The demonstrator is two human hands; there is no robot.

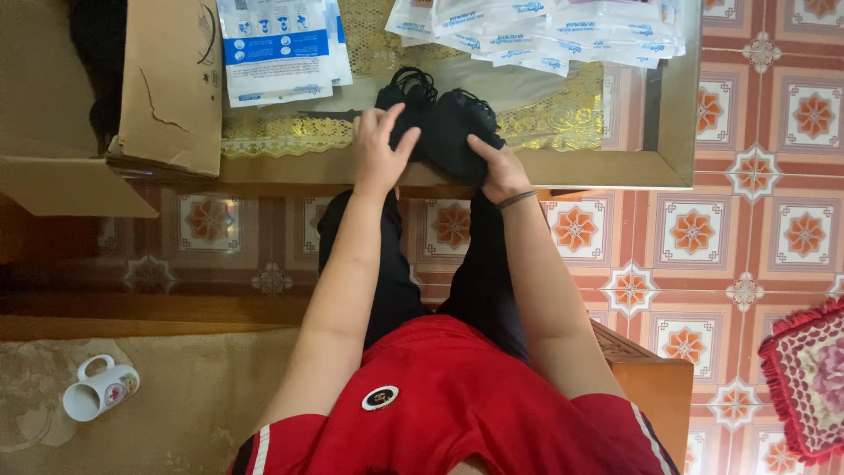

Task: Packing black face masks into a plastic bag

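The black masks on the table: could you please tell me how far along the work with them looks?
Looks done: two spreads of flat white-and-blue packets and lie at the table's far edge, though whether they are filled cannot be told. In hand: the left hand and right hand both rest on a pile of black masks with ear loops. Left: that pile remains loose and unpacked beside an open cardboard box.

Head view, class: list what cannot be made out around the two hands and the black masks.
- Black masks: count unclear; stacked, partly covered by left hand and right hand.
- Cardboard box: contents hidden by its flap, top cut off by frame edge.
- White packets: cut off at top edge.
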